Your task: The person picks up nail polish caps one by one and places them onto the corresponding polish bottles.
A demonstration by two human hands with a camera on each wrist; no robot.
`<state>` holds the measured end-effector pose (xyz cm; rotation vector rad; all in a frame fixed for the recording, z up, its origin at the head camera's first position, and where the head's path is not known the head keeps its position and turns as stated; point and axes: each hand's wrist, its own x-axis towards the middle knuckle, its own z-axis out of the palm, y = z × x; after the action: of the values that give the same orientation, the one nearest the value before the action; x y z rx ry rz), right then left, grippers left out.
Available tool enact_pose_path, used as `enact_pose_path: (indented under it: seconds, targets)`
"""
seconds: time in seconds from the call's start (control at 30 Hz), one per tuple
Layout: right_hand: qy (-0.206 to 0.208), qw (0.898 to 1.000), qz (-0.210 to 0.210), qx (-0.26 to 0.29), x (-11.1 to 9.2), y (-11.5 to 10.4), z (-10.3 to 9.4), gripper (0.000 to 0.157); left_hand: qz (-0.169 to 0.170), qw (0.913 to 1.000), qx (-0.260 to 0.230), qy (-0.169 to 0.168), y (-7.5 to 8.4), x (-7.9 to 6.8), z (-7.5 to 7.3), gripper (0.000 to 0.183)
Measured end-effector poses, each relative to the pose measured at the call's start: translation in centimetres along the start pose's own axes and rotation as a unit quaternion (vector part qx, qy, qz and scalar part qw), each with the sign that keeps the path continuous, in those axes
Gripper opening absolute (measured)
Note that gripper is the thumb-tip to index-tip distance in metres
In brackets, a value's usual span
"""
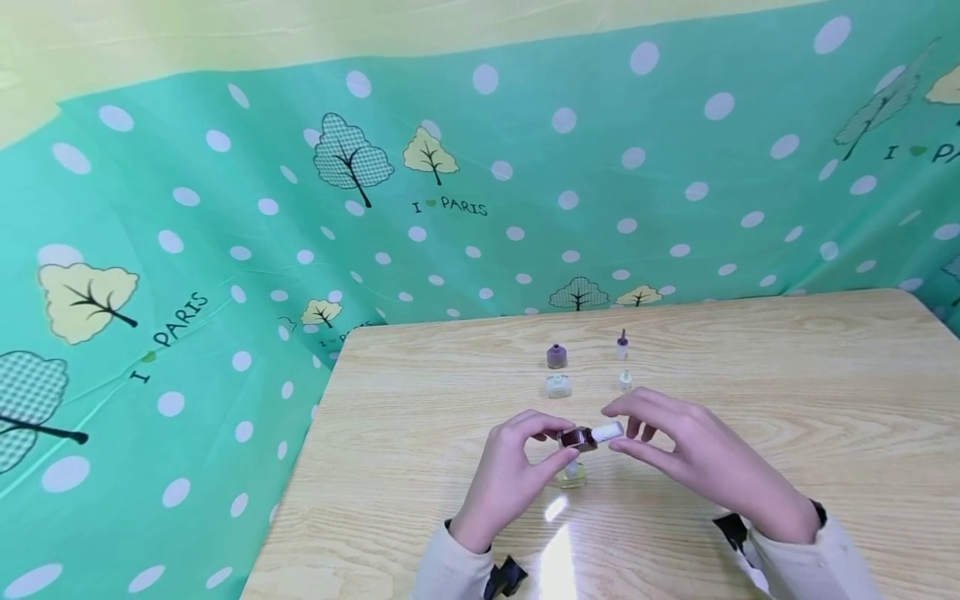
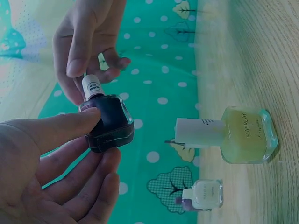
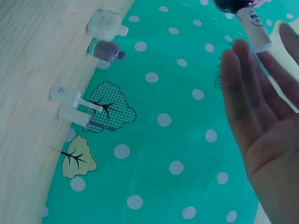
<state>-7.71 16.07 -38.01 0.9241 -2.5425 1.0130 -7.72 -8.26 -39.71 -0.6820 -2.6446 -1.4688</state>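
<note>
My left hand (image 1: 517, 462) pinches a dark nail polish bottle (image 2: 110, 123) between thumb and fingers, above the table. The bottle is tilted, its white cap (image 1: 607, 431) pointing right. Around the cap's end, my right hand (image 1: 690, 437) holds its fingers extended, thumb and fingertips apart from the cap in the right wrist view. Below stands a yellow nail polish bottle (image 2: 245, 137) with its white cap on, partly hidden in the head view. Farther back are an uncapped clear-whitish bottle (image 1: 558, 387) and an uncapped purple bottle (image 1: 557, 357).
Two white caps stand brush up to the right of the uncapped bottles: one with a pale brush (image 1: 626, 381), one with a purple brush (image 1: 622, 346). The wooden table (image 1: 405, 400) meets a green polka-dot cloth (image 1: 517, 167) at its back and left.
</note>
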Motion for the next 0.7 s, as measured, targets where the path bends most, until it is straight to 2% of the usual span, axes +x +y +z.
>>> enact_pose_path:
  seconds: [0.1, 0.23, 0.53, 0.6, 0.7]
  targets:
    - [0.000, 0.999, -0.035, -0.006, -0.01, 0.23, -0.02, 0.035, -0.004, 1.0000, -0.004, -0.001, 0.07, 0.01, -0.04, 0.023]
    - [0.000, 0.999, -0.051, -0.011, -0.01, 0.43, 0.00, 0.033, -0.003, 1.0000, -0.006, -0.001, 0.19, 0.07, 0.02, 0.024]
    - [0.008, 0.999, -0.028, -0.035, -0.04, 0.16, 0.14, 0.006, 0.018, 0.9998, 0.007, 0.004, 0.29, 0.08, 0.37, 0.025]
    - [0.013, 0.999, -0.027, -0.045, 0.01, 0.11, 0.33, 0.005, 0.019, 0.9998, 0.008, 0.003, 0.23, 0.02, 0.38, 0.025]
    - [0.019, 0.997, -0.028, -0.063, 0.09, 0.10, 0.68, 0.013, 0.017, 0.9998, 0.003, 0.002, 0.17, -0.03, 0.33, 0.024]
